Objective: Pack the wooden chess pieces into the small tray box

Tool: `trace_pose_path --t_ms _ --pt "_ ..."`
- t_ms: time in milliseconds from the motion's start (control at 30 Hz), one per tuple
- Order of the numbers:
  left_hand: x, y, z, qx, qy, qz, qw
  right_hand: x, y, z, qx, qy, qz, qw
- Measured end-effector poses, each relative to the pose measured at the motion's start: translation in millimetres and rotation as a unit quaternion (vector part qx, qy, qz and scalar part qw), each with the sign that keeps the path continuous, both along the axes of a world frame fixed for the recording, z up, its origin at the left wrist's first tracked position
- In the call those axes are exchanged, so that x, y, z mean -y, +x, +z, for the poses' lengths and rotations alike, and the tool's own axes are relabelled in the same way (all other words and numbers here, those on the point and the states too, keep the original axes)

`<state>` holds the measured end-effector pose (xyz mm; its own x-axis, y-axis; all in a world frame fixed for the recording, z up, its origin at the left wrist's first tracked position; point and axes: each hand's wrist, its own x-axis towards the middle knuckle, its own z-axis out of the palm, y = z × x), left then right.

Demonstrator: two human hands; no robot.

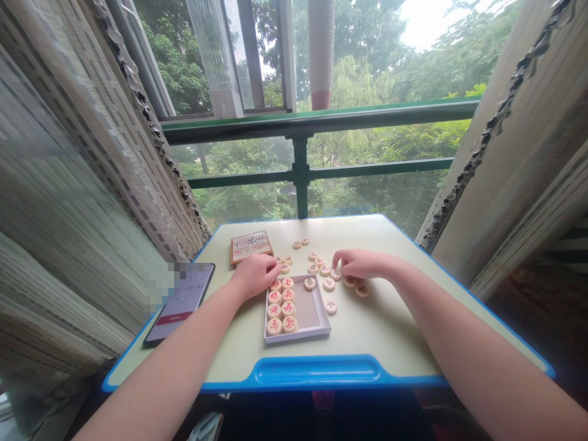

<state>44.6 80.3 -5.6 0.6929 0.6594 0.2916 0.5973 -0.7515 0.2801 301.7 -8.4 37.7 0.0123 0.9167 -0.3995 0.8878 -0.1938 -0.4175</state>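
A shallow grey box lies on the small table in front of me, with several round wooden chess pieces lined up in its left half. My left hand rests curled at the box's far left corner, fingertips pinched on a piece there. My right hand is curled over the loose pieces scattered beyond and right of the box, fingertips touching one of them.
The box lid with printed characters lies at the table's far left. A phone with a lit screen lies on the left side. Beyond the table's blue rim are a green railing, window glass and curtains on both sides.
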Motion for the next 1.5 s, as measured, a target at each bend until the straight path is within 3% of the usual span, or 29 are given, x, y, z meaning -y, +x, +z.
trace_pose_path --t_ms 200,433,667,833,1067,1267,1400,1500 --pt "0.1 0.9 -0.2 -0.005 0.01 -0.002 1.0 4.3 6.3 8.8 0.05 0.05 0.003 0.997" --pt "1.0 0.9 -0.4 -0.003 0.007 -0.008 1.0 12.6 19.0 15.3 0.099 -0.083 0.013 0.992" --pt "-0.5 1.0 -0.8 -0.005 0.011 -0.009 1.0 15.9 15.7 17.4 0.121 -0.107 0.032 0.986" --pt "0.0 1.1 -1.2 -0.003 0.013 -0.009 1.0 10.5 25.0 13.7 0.125 -0.042 -0.007 0.991" --pt "-0.7 1.8 -1.4 0.003 0.008 0.002 1.0 -4.5 24.1 0.1 0.2 0.089 -0.073 0.973" --pt "-0.9 1.8 -1.8 0.011 0.007 0.005 1.0 -14.2 16.0 -19.2 0.162 0.172 -0.043 0.971" --pt "-0.4 1.7 -1.5 0.014 0.011 0.005 1.0 -14.8 10.5 -23.6 0.133 0.21 -0.009 0.969" --pt "-0.5 1.4 -1.3 0.014 0.011 0.005 1.0 -14.8 10.0 -25.1 0.127 0.222 -0.025 0.966"
